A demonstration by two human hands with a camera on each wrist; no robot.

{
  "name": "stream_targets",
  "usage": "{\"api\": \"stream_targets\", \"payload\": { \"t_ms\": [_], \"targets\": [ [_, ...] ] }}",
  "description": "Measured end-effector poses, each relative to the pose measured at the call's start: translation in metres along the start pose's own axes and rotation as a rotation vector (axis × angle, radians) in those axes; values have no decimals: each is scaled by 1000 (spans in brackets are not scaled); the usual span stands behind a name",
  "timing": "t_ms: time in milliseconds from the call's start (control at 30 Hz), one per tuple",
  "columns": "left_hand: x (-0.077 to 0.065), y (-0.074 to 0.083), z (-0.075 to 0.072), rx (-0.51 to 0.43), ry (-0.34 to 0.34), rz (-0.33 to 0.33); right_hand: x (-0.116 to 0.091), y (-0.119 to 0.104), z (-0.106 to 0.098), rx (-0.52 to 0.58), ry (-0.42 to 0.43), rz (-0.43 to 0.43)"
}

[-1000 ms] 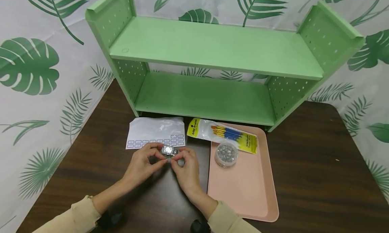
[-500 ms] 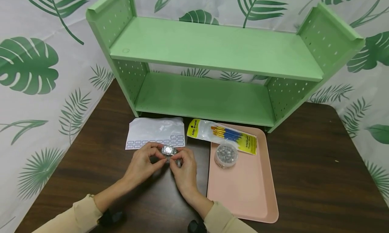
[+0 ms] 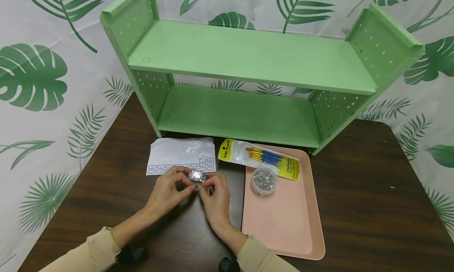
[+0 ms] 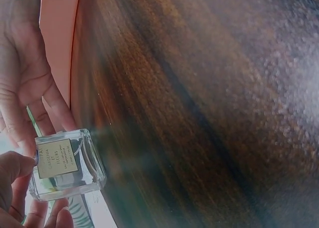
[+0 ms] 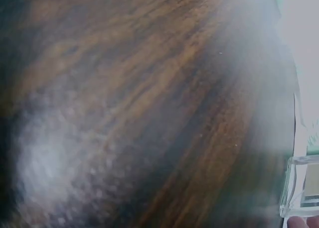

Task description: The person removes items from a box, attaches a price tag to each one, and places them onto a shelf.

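Note:
Both hands hold a clear glass perfume bottle with a shiny silver top (image 3: pixel 196 175), just in front of the white paper sheet. In the left wrist view, the bottle's pale printed label (image 4: pixel 59 159) faces the camera. My left hand (image 3: pixel 169 190) grips it from the left, thumb toward the near side. From the right, my right hand (image 3: pixel 216 197) pinches it, the two thumb tips close together at the label's edge. A small blue edge shows between the thumbs, too small to identify. Only a corner of the bottle (image 5: pixel 301 188) and some fingertips appear in the right wrist view.
A white sheet with blue-bordered stickers (image 3: pixel 181 151) lies behind the hands. On the right, a pink tray (image 3: pixel 280 228) bears a round clear tub of silvery bits (image 3: pixel 264 181) and part of an artist brush packet (image 3: pixel 260 157). A green two-tier shelf (image 3: pixel 237 110) stands at the back.
My right hand and forearm have shifted slightly left since one second ago. The left hand stays nearly still, and the bottle remains held in the same place.

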State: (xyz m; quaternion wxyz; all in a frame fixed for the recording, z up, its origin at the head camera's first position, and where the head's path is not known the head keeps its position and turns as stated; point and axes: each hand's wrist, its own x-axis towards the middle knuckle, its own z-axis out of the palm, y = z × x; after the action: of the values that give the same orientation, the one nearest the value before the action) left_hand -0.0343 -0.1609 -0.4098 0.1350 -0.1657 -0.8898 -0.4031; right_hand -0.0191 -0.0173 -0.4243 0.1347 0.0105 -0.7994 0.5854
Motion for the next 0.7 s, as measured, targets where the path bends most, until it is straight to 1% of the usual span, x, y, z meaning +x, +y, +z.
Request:
{"api": "stream_targets", "payload": {
  "t_ms": [133, 233, 367, 467, 700],
  "targets": [
    [0, 0, 0, 0, 3, 6, 2, 1, -2, 88, -30, 46],
    [0, 0, 0, -1, -7, 9, 3, 2, -4, 121, -54, 76],
    [0, 0, 0, 2, -20, 20, 5, 1, -7, 88, -77, 103],
    [1, 0, 0, 7, -16, 34, 6, 0, -9, 72, -96, 118],
    [2, -2, -1, -1, -18, 72, 9, 0, -10, 87, -112, 142]
  ]
}}
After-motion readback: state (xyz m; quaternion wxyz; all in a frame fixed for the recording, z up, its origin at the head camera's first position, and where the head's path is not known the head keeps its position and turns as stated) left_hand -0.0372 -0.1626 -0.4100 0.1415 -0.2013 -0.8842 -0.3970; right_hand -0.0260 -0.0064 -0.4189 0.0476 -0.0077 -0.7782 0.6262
